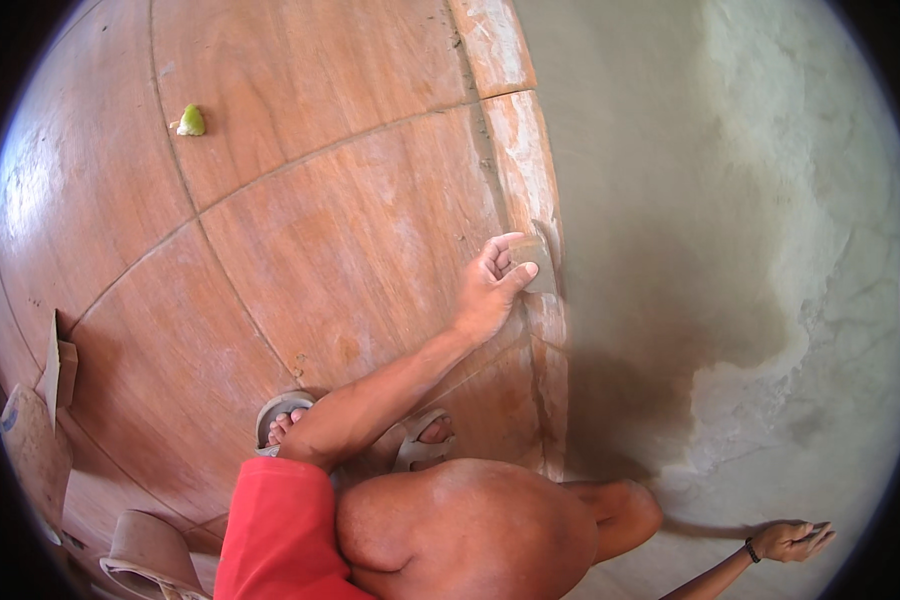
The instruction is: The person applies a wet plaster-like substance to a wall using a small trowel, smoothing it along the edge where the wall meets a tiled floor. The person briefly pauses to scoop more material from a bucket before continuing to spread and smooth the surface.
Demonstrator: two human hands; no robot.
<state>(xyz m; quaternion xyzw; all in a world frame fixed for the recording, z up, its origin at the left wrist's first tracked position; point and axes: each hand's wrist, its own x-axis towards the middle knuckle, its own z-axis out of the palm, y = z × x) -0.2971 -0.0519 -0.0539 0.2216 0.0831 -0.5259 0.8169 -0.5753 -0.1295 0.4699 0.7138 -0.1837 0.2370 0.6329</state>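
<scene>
My left hand pinches a thin, flat grey piece, like a small scraper blade, between thumb and fingers. The piece rests against the narrow edge strip, which is smeared with whitish residue where the brown tiles meet a grey cement surface. Off at the lower right, beyond my knee, my right hand is held over the cement with its fingers curled. A dark band circles that wrist. Something small and greyish shows at its fingertips, too small to name.
A green lump lies on the far left tiles. By the left rim are a flat board with a block handle, a dirty cylindrical container and a grey-brown bucket. My sandalled feet are on the tiles. Part of the cement looks darker and damp.
</scene>
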